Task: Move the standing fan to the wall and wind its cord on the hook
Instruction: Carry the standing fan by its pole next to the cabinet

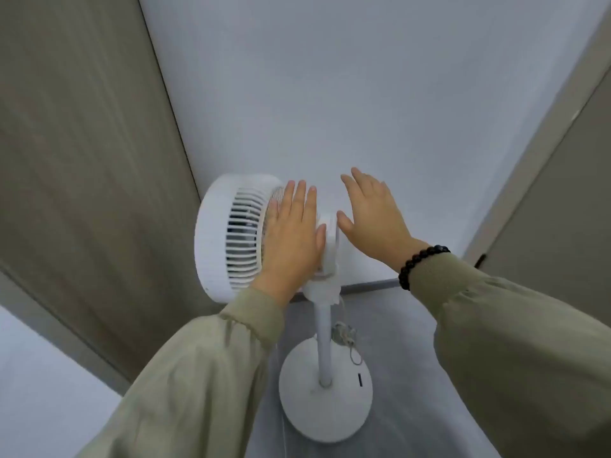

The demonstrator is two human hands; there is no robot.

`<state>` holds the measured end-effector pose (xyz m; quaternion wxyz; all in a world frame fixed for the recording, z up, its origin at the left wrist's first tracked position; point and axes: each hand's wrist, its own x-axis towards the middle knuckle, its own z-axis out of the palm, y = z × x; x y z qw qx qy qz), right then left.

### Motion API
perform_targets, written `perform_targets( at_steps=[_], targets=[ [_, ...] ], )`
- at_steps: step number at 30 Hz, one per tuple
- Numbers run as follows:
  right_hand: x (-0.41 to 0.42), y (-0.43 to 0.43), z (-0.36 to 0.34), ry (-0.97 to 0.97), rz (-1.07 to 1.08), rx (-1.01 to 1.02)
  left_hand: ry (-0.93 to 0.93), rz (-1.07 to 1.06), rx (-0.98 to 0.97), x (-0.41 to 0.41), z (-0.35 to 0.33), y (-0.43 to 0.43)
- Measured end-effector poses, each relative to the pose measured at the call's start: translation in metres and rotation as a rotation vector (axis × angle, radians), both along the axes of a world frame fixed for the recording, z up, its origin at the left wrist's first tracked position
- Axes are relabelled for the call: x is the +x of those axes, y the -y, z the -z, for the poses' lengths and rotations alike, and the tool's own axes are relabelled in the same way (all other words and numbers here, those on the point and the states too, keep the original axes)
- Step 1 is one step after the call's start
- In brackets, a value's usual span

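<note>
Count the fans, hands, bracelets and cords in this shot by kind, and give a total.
Standing fan: 1
Hands: 2, left hand and right hand
Bead bracelet: 1
Cord: 1
Total: 5

The white plastic standing fan [211, 233] is smooth and matt on its round housing, slim pole and disc base, with a finely ribbed moulded grille, and the pale cord [344, 335] bundled at the pole looks plastic-sheathed. The white painted wall [330, 94] is matt with a faint fine texture, the grey-brown panel [82, 160] shows straight wood-grain streaks under a low sheen, and the grey floor [413, 375] is smooth and faintly mottled. The olive-green cloth sleeves [198, 375] are soft, matt and gathered at the cuffs; the bracelet of black round beads [419, 258] is glossy.
</note>
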<state>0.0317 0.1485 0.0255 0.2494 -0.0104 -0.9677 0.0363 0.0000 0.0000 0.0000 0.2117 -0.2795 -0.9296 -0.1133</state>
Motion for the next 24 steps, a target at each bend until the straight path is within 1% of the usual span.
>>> perform_targets(
  at_steps=[3,7,9,11,13,15,16,18,19,22,24],
  targets=[
    [-0.001,0.000,0.044,-0.012,-0.037,-0.145,-0.030,0.021,0.083,0.003,0.057,0.002],
    [0.003,-0.001,0.103,0.048,-0.087,-0.457,-0.141,0.092,0.175,0.011,0.129,0.006],
    [0.003,-0.002,0.128,0.108,-0.094,-0.572,-0.121,0.152,0.189,0.015,0.160,0.009],
    [0.005,-0.002,0.150,0.190,-0.079,-0.755,-0.011,0.201,0.227,0.022,0.194,0.015],
    [0.007,-0.003,0.167,0.279,-0.038,-0.944,0.160,0.169,0.276,0.026,0.224,0.022],
    [0.006,-0.007,0.181,0.364,-0.022,-1.088,0.395,0.128,0.292,0.026,0.245,0.022],
    [0.005,-0.008,0.186,0.400,-0.040,-1.143,0.522,0.122,0.333,0.023,0.251,0.019],
    [0.003,-0.011,0.195,0.446,-0.082,-1.216,0.770,0.117,0.465,0.014,0.256,0.007],
    [0.001,-0.011,0.197,0.450,-0.104,-1.238,0.856,0.116,0.529,0.009,0.258,0.001],
    [-0.004,-0.006,0.201,0.410,-0.150,-1.291,1.011,0.141,0.614,-0.003,0.261,-0.017],
    [-0.009,0.002,0.202,0.372,-0.145,-1.291,1.042,0.137,0.611,-0.010,0.269,-0.026]
  ],
)
